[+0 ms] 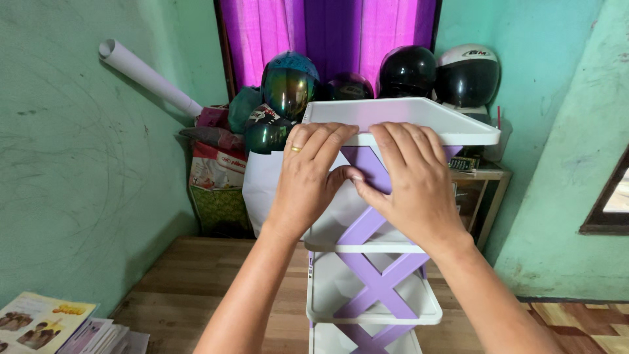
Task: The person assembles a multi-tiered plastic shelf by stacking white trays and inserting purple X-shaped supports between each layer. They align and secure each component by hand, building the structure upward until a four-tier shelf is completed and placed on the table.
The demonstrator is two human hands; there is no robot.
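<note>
A white plastic shelf rack [341, 288] with purple crossed side braces [377, 282] stands in front of me. Its top tray [458, 124] is white with a raised rim. My left hand [308, 177], with a gold ring on one finger, grips the near edge of the top tray, fingers over the rim. Beside it, my right hand [409, 180] presses on the same edge, its thumb against the purple brace below. Both thumbs nearly touch under the tray.
Several motorcycle helmets [288, 82] sit behind the rack before a purple curtain [327, 33]. A rolled white paper tube [147, 75] leans on the green wall. Bags [216, 177] stand at the back left, and a small table [481, 174] at the right. Magazines [39, 321] lie bottom left.
</note>
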